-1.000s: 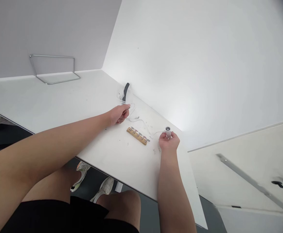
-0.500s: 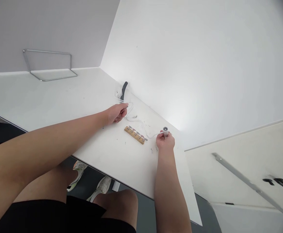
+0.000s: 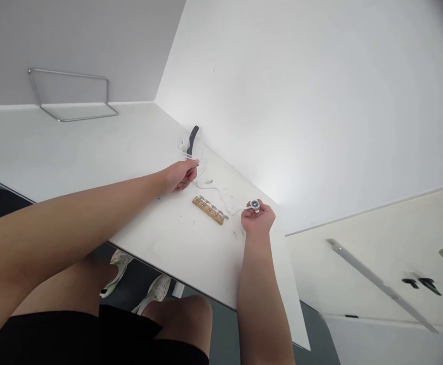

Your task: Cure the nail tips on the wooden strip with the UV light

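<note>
My right hand (image 3: 258, 219) is closed round a small white cylinder (image 3: 255, 205) with a dark round end, held just above the white desk (image 3: 92, 152). A thin white cable (image 3: 221, 195) runs from the cylinder across the desk to my left hand (image 3: 179, 176), whose fingers pinch the cable's other end. Between my hands lies a wooden strip (image 3: 208, 210) with several metal pegs.
A dark curved handle (image 3: 192, 139) with a small white part beside it stands near the wall behind my left hand. A metal wire frame (image 3: 69, 94) sits at the far left of the desk. Small crumbs lie scattered near the strip. My knees and shoes show below the desk edge.
My right hand has turned the cylinder, so its round end now faces me, and shifted slightly left. The left hand keeps its pinch on the cable.
</note>
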`<state>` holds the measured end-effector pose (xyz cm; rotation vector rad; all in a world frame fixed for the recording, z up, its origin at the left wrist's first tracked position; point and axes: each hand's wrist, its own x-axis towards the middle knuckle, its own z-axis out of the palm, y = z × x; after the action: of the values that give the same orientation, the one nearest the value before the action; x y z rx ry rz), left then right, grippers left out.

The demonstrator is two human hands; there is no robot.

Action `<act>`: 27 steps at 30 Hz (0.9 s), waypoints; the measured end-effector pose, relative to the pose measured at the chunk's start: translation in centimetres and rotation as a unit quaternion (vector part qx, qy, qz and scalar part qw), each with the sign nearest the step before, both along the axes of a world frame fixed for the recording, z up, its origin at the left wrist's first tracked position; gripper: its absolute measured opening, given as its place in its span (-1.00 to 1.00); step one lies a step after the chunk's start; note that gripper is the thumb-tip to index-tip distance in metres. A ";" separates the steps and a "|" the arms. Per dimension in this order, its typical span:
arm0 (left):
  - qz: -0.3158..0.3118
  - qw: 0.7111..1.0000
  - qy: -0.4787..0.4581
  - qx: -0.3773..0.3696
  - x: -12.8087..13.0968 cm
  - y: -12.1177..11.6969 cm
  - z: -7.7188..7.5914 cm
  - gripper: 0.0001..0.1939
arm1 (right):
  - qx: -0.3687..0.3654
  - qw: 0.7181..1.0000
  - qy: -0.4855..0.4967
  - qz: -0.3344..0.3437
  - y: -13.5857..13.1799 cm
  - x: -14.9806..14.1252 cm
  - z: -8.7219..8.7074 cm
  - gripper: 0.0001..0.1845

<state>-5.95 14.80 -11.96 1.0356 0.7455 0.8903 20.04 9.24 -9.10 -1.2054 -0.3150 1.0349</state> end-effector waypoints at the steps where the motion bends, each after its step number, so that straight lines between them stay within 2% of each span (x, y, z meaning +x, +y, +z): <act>1: 0.000 1.000 -0.001 0.001 0.0 0.0 0.0 -0.57 | 0.007 1.000 -0.013 0.001 -0.1 -0.1 0.1 -0.80; 11: 0.000 1.000 0.001 0.000 -0.1 0.2 -0.1 -0.56 | 0.033 0.989 -0.141 0.001 -0.3 -1.0 0.2 -0.58; 20: -0.005 1.000 -0.005 0.001 -0.1 0.2 -0.2 -0.56 | 0.056 0.986 -0.155 0.002 -0.3 -1.1 0.2 -0.75; 24: -0.009 1.000 -0.007 0.000 -0.1 0.3 -0.3 -0.56 | 0.054 0.987 -0.150 -0.007 -0.4 -1.2 0.3 -0.74; 27: -0.015 1.000 -0.014 0.005 -0.1 0.5 -0.6 -0.56 | 0.090 0.972 -0.215 -0.013 -0.7 -1.6 0.4 -0.62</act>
<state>-6.02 15.30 -12.54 1.0385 0.7016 0.8824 18.49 8.53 -8.71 -1.2585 -0.7143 0.6976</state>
